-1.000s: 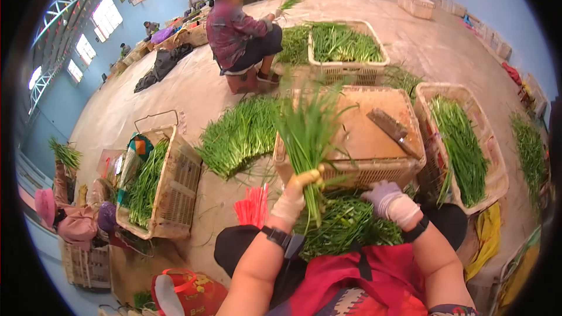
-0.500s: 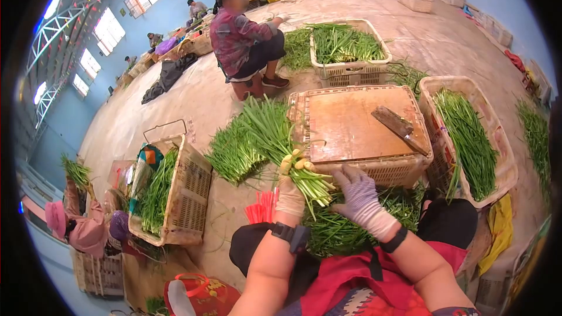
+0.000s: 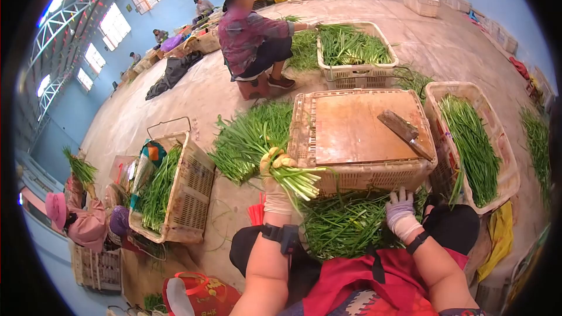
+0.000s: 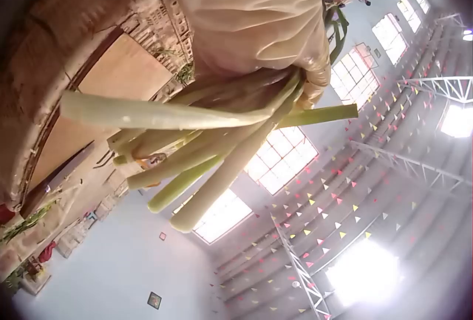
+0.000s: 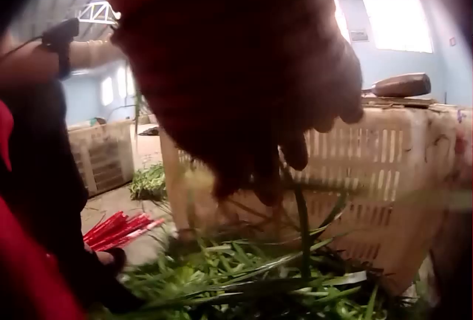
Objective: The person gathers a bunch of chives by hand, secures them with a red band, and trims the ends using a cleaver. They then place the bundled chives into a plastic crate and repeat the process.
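I'm watching left hand [image 3: 275, 186] clamping its fingers round the bunch [image 3: 300, 179], now tipping sideways; right hand [image 3: 401, 210] leaving it, dipping into loose greens [image 3: 342, 225], grip unreadable; likely gathering more.

Chive bunch [image 3: 294, 177] from upright to leftward-flat; right hand [image 3: 400, 210] off it, down in loose chives [image 3: 342, 225].

cream glove on the left grip [image 3: 275, 190], pale lilac one on the right grip [image 3: 401, 212], black strap [image 3: 281, 235] on each wrist, red apron [image 3: 351, 284] with black ties at the bottom middle, dark trousers [image 3: 243, 247]
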The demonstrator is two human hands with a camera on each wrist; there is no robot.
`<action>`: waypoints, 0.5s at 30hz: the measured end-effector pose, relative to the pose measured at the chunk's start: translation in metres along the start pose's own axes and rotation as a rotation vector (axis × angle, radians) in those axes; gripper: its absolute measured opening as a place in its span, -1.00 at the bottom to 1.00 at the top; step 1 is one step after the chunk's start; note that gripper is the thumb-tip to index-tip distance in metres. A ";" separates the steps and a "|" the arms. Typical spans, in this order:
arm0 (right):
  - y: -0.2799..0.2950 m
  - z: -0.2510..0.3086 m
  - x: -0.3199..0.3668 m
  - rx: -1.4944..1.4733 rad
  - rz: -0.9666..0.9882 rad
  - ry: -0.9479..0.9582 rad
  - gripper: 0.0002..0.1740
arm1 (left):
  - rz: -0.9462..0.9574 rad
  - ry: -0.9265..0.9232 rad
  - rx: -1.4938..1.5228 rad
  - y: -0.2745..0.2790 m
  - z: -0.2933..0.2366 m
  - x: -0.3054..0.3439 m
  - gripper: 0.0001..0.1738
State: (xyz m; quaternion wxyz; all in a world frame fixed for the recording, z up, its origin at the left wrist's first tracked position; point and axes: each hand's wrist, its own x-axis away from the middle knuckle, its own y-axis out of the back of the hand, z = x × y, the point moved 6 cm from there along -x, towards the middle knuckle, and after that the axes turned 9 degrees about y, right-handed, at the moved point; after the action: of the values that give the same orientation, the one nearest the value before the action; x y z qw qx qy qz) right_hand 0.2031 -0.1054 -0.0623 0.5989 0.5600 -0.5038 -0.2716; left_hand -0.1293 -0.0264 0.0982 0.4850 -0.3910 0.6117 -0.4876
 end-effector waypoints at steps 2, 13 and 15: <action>0.089 0.010 0.012 -0.289 0.005 0.053 0.05 | -0.037 0.007 0.002 -0.001 0.007 0.001 -0.86; 0.116 0.053 -0.028 -0.364 -0.662 0.332 -0.86 | -0.155 0.250 -0.207 0.000 0.048 0.008 -0.79; 0.072 0.036 -0.021 -0.342 -0.359 0.215 -0.71 | -0.134 0.193 -0.225 0.018 0.043 0.008 -0.77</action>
State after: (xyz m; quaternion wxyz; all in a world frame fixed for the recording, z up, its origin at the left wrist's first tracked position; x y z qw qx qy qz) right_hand 0.1459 -0.0852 -0.0055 0.6770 0.5567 -0.2769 -0.3937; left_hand -0.0895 -0.0388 0.0763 0.3435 -0.4341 0.6788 -0.4825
